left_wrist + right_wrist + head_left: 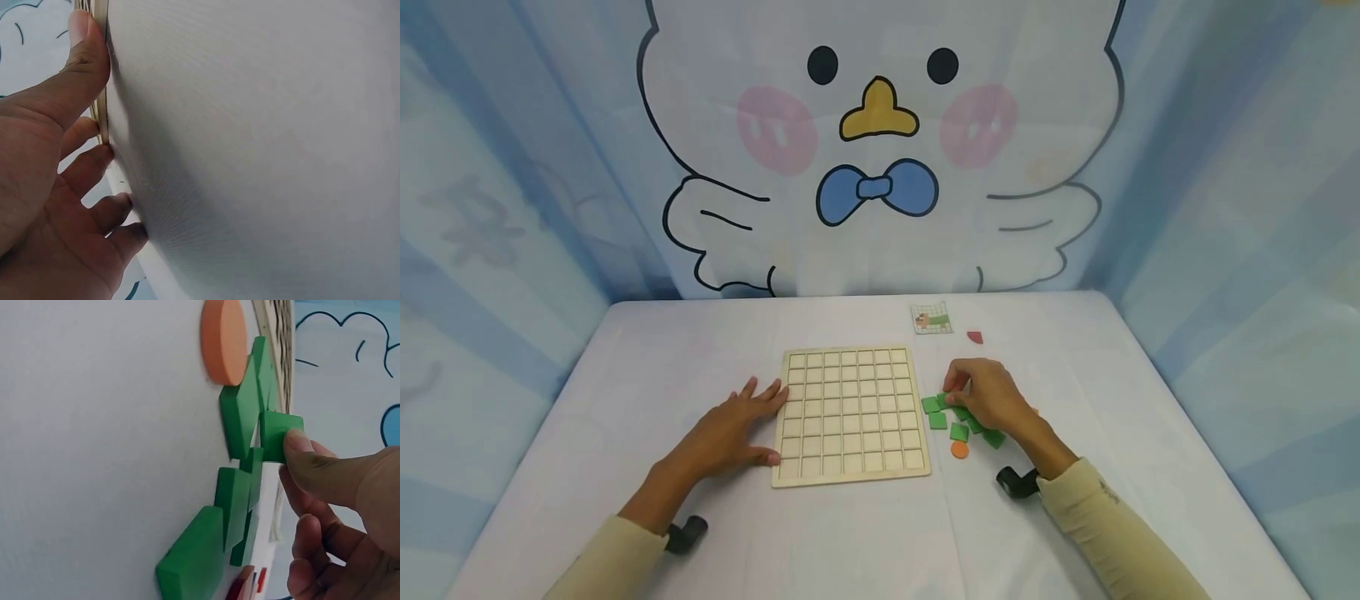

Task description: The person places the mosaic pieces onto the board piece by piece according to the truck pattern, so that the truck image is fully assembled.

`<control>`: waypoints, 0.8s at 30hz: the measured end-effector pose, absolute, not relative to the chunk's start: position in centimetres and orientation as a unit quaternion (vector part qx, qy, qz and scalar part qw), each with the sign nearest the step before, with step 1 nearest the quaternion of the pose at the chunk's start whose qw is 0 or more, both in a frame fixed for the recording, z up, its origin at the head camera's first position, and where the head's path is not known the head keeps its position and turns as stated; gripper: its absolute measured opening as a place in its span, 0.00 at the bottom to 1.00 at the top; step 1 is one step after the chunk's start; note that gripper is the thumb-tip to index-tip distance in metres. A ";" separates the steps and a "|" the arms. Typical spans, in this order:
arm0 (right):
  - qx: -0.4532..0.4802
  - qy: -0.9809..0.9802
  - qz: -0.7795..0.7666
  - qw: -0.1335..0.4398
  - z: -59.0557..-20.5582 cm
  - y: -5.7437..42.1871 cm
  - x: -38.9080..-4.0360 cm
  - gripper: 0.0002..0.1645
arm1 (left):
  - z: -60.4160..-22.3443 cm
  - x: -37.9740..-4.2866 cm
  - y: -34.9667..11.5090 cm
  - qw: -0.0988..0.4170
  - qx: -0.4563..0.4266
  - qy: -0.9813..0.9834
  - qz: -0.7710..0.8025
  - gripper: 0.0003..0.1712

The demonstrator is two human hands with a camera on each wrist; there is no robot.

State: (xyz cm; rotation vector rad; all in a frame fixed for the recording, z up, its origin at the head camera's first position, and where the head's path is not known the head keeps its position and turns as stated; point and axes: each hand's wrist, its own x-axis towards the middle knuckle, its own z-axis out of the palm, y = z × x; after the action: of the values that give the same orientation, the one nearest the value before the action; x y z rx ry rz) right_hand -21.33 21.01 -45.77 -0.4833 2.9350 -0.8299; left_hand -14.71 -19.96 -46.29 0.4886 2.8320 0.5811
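Observation:
A pale wooden grid board (850, 408) lies flat on the white table, its squares bare. My left hand (736, 433) rests at the board's left edge with fingers spread, thumb and fingertips touching the rim (104, 119). To the right of the board, my right hand (988, 392) pinches a green square tile (275, 434) between thumb and fingers. Several more green tiles (937, 421) lie loosely grouped beneath and around that hand, some overlapping. In the right wrist view, a nearer green tile (195, 553) lies on the cloth below the held one.
An orange round piece (959, 450) lies just below the green tiles. Beyond the board's far right corner are a small picture card (932, 318) and a dark red wedge-shaped piece (975, 337). A printed curtain (880, 250) hangs behind the table.

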 end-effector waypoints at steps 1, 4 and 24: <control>-0.152 0.949 -0.274 0.025 -45.7 21.0 -21.2 0.11 | -46.3 -14.7 -19.9 0.105 0.165 0.961 0.197 0.62; -0.145 0.947 -0.288 0.015 -45.5 20.9 -20.9 0.11 | -46.2 -14.7 -19.8 0.107 0.161 0.962 0.193 0.62; -0.128 0.934 -0.331 0.036 -46.3 16.6 -18.8 0.10 | -46.4 -14.9 -19.9 0.103 0.167 0.963 0.183 0.63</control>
State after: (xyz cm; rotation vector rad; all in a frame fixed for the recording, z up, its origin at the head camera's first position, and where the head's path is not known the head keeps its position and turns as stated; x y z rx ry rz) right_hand -18.77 16.65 -46.31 -0.3947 2.8706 -1.0157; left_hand -14.87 -19.89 -46.39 0.4940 2.8429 0.5389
